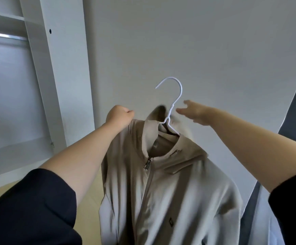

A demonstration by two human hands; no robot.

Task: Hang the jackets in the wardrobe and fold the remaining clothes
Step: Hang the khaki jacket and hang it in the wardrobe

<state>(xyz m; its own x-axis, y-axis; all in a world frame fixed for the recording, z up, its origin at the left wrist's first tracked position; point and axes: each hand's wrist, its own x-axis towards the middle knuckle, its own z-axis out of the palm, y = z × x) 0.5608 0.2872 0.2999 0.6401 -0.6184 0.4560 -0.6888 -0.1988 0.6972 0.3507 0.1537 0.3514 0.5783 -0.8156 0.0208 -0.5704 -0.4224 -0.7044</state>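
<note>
White wardrobe (pixel 55 68) beside hangered jacket (pixel 170 191)

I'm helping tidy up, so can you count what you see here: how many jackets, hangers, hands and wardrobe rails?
Jackets: 1, the beige jacket
Hangers: 1, the white hanger inside its collar
Hands: 2, the left hand gripping the jacket's shoulder, the right hand open near the hook
Wardrobe rails: 1, the metal rail
Total: 5

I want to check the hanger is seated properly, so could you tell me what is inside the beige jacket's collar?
The white hanger enters the beige jacket at the collar; its hook and neck show above. Its shoulder arms are covered by fabric, so their seating cannot be seen.
</note>
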